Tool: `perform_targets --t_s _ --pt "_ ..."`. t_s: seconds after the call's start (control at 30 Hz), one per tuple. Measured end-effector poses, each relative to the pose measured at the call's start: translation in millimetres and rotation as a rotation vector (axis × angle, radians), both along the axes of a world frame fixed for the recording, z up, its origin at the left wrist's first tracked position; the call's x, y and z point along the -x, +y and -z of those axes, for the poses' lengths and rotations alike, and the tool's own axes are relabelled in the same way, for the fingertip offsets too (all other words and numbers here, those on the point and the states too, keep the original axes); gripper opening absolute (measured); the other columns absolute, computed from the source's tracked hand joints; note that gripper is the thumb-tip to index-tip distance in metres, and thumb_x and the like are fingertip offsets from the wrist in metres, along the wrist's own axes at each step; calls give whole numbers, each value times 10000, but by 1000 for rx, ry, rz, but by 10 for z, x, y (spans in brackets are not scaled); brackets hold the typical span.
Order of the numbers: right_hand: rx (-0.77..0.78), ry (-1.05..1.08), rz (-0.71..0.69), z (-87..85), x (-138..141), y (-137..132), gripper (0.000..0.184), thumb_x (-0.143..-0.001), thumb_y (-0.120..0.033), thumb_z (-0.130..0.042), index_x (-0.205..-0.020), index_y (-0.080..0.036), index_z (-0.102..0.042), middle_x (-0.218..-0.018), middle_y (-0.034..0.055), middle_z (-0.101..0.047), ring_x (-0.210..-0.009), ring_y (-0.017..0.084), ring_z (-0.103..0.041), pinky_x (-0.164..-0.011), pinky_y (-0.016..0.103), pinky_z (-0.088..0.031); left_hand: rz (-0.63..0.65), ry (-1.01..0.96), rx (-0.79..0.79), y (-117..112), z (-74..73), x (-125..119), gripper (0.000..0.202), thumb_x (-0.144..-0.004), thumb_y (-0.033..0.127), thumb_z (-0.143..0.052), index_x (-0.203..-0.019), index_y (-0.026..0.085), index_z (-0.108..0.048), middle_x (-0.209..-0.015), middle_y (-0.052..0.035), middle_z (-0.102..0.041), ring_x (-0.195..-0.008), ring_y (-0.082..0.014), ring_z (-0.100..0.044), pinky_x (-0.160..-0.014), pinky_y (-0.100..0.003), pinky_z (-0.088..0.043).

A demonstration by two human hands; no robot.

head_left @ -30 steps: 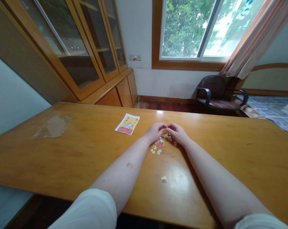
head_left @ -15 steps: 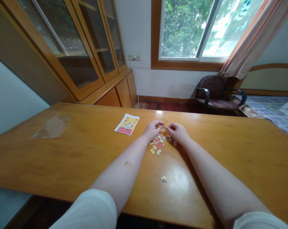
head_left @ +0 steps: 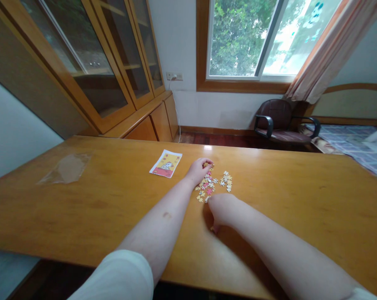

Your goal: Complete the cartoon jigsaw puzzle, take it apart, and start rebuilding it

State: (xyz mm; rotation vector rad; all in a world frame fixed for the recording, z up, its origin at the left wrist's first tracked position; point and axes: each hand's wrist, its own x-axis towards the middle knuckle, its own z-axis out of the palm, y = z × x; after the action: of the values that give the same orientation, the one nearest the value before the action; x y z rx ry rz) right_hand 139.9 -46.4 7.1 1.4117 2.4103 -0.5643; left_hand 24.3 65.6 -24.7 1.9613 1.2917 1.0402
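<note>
Table (head_left: pixel 107 221), big and brown, held a clear bag (head_left: pixel 68 168) on its left side and a picture card (head_left: pixel 166 163) nearer the middle. The right hand (head_left: pixel 224 208) bent down; I couldn't tell if it pinched. The left hand (head_left: pixel 199 171) curled, thumb and fingers apart, at the puzzle pieces' (head_left: pixel 209 182) far end. One piece (head_left: pixel 212 228) peeked out by the right fingertips (head_left: pixel 216 229).

Left grip (head_left: pixel 199 171) curled, right grip (head_left: pixel 222 209) bent
</note>
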Motion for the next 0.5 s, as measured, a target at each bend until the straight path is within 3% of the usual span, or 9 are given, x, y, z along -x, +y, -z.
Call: perform_targets --t_s 0.13,0.23,0.37,0.43,0.5 --pt "-96 41 256 -67 -259 397 330 -316 -352 -856 -468 -220 -595 -467 35 -539 -551 247 -608 -513 321 -430 -15 -27 18 18 24 2 203 -799 229 -590 -976 174 -672 -929 -33 -679 -752 -138 -583 -748 -265 -469" --pt "-166 177 413 -60 -443 634 309 -429 -334 -842 -518 -206 -575 -478 33 -545 -543 221 -591 -519 303 -411 -31 -36 37 28 38 6 173 -793 247 -600 -920 170 -688 -819 -17 -672 -690 -131 -561 -699 -259 -465" --pt "-360 653 591 93 -517 774 240 -713 -377 -688 -849 -193 -614 -755 51 -670 -637 160 -597 -589 271 -426 -2 -129 93 25 42 -6 158 -772 261 -630 -880 161 -691 -733 -6 -641 -652 -119 -554 -646 -243 -467" --pt "-278 875 602 185 -495 801 215 -757 -357 -629 -887 -188 -603 -816 39 -678 -611 132 -591 -592 263 -440 37 -246 177 20 44 -22 203 -766 280 -646 -925 157 -672 -687 9 -608 -590 -105 -555 -585 -230 -469" --pt "-238 1014 657 248 -461 816 210 -750 -377 -613 -814 -177 -599 -747 29 -664 -607 137 -591 -598 268 -453 65 -375 271 17 47 -40 252 -760 307 -662 -960 155 -646 -649 27 -572 -528 -91 -555 -534 -219 -468"
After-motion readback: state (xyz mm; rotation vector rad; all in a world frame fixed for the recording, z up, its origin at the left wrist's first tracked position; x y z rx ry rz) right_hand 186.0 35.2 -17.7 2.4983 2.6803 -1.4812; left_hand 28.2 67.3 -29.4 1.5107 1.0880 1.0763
